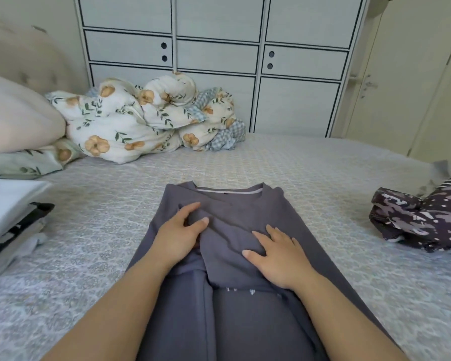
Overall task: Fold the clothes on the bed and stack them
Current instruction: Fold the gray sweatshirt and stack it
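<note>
The left hand (179, 231) pinches a fold of the one grey shirt (235, 256) while the right hand (279, 256) presses flat, fingers spread, beside it.

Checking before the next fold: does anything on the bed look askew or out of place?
The dark patterned garment lies crumpled at the bed's right edge, unfolded. The grey shirt lies straight under both hands.

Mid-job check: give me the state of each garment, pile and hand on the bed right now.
grey shirt: flat, sides folded inward, not finished
left hand: grips a fold of the shirt
right hand: flat, pressing the shirt
folded stack: piled at left
patterned dark garment: crumpled, unfolded
floral duvet: bunched up
</note>
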